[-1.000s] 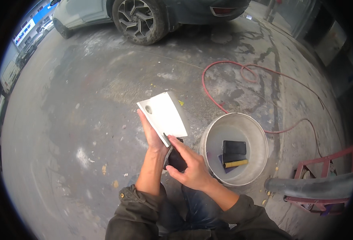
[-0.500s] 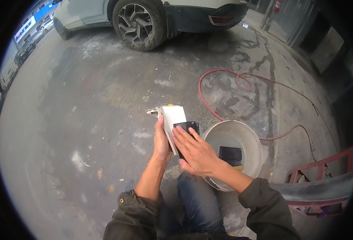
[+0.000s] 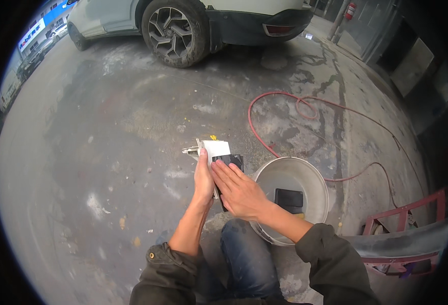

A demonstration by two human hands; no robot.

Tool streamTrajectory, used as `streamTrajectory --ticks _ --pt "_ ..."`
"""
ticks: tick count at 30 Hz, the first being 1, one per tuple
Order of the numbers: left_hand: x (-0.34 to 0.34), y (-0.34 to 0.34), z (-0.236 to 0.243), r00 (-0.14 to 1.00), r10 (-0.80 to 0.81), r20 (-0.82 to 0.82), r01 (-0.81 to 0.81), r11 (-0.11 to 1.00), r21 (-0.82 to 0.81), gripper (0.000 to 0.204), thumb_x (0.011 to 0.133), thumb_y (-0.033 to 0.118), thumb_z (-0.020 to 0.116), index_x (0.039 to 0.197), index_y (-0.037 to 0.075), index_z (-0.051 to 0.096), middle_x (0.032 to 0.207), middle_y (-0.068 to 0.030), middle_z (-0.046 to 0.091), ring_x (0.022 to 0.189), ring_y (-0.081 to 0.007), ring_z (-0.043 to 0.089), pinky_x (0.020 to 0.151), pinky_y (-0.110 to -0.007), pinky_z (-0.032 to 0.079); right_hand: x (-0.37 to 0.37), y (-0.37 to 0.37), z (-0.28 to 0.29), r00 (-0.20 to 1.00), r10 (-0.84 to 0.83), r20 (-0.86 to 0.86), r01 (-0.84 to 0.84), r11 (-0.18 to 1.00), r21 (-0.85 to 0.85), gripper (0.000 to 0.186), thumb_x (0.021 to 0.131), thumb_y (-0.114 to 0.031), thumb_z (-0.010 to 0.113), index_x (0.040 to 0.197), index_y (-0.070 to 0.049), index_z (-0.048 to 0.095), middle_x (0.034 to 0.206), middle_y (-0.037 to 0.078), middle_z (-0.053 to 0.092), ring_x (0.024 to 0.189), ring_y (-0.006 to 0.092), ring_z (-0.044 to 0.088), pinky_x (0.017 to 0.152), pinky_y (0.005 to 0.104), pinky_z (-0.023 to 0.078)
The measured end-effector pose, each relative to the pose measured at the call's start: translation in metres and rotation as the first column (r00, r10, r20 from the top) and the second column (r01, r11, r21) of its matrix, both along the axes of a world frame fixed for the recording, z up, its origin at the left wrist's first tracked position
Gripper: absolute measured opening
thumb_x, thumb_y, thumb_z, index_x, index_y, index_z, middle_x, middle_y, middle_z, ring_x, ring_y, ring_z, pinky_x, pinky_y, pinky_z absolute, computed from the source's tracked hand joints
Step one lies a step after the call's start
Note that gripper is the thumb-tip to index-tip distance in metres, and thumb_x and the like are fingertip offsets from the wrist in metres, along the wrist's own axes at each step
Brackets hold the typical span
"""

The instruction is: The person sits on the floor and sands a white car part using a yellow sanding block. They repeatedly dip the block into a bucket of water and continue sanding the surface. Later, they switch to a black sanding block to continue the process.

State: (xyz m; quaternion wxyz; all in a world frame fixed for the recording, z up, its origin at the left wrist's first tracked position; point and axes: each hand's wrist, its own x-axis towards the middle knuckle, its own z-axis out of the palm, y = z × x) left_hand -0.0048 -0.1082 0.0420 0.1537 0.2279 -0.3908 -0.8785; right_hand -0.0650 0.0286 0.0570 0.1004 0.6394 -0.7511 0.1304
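A white panel-like car part point(image 3: 217, 148) is held tilted in front of me, with a bracket-like end and a small yellow bit at its far edge. My left hand point(image 3: 203, 178) is closed round its left side. Across the white face lies a black sheet that looks like sandpaper point(image 3: 235, 160). My right hand point(image 3: 241, 193) holds this sheet pressed to the part, fingers straight and together on top. Its lower edge shows below the palm; most of the part's near half is hidden by the hand.
To the right of my knee stands a pale bucket point(image 3: 327, 195) holding a black block-like thing point(image 3: 288, 199) and something yellow point(image 3: 299, 215). A red hose point(image 3: 251, 119) loops behind it. A red frame bearing a grey panel point(image 3: 402, 241) is at right. A white car point(image 3: 224, 28) is parked ahead.
My right hand and the black sheet have slid a little left and toward me across the white part. The left hand keeps its hold. The whole view has shifted slightly.
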Motion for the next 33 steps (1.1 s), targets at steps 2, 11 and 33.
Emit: streamTrajectory --ticks 2,11,33 --pt "0.001 0.004 -0.013 1.000 0.025 0.005 -0.023 0.979 -0.202 0.068 0.111 0.050 0.035 0.150 -0.006 0.043 0.147 -0.0187 0.052 0.137 -0.0248 0.050 0.115 -0.037 0.037 0.000 0.002 0.004 0.999 0.038 0.008 -0.038 0.999 -0.004 0.065 0.092 -0.022 0.058 0.148 0.008 0.045 0.160 0.021 0.040 0.153 0.0314 0.032 0.126 0.0465 0.023" --pt "0.002 0.010 -0.005 0.998 0.066 -0.015 -0.068 0.951 -0.302 0.063 0.111 0.048 0.036 0.146 -0.003 0.047 0.140 -0.0139 0.057 0.127 -0.0209 0.056 0.108 -0.035 0.043 0.005 -0.023 -0.001 0.951 -0.294 0.097 0.307 0.938 -0.165 0.066 0.096 -0.023 0.058 0.153 0.005 0.040 0.165 0.025 0.027 0.156 0.0365 0.023 0.126 0.0480 0.022" --pt "-0.007 0.030 -0.010 0.999 0.028 0.031 -0.019 0.963 -0.270 0.065 0.111 0.044 0.036 0.154 -0.006 0.037 0.156 -0.0191 0.045 0.143 -0.0254 0.044 0.117 -0.036 0.034 -0.028 -0.017 -0.010 0.980 -0.201 0.001 0.201 0.979 -0.035 0.058 0.100 -0.030 0.052 0.150 0.000 0.048 0.163 0.013 0.038 0.155 0.0284 0.026 0.126 0.0482 0.021"
